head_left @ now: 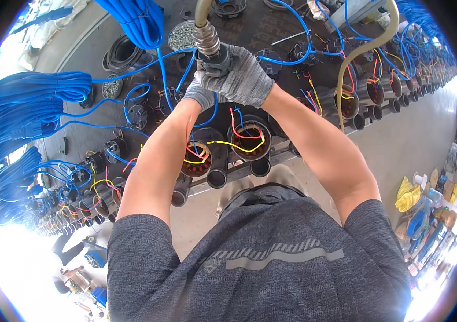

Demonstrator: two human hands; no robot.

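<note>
Both my hands wear grey knitted gloves and meet over the bench at the upper middle. My right hand point(239, 78) is wrapped around the dark body of an air tool point(219, 63). A metal coupling point(206, 38) joins the tool's top to a beige hose point(203, 13). Lower and to the left, my left hand point(200, 92) is closed, largely covered by the right one; what it grips is hidden. Blue cable point(188, 70) runs up to the hands and comes out below them. Nearest my forearms, two open motor housings point(250, 140) point(196, 161) show red, yellow and blue wires.
Coiled blue cables point(41, 91) lie at the left, with another bundle point(140, 21) at the top. A dish of screws point(182, 36) and a black ring-shaped part point(122, 53) sit beyond my hands. Rows of motor housings point(375, 92) line the bench edge. The hose droops past my right arm.
</note>
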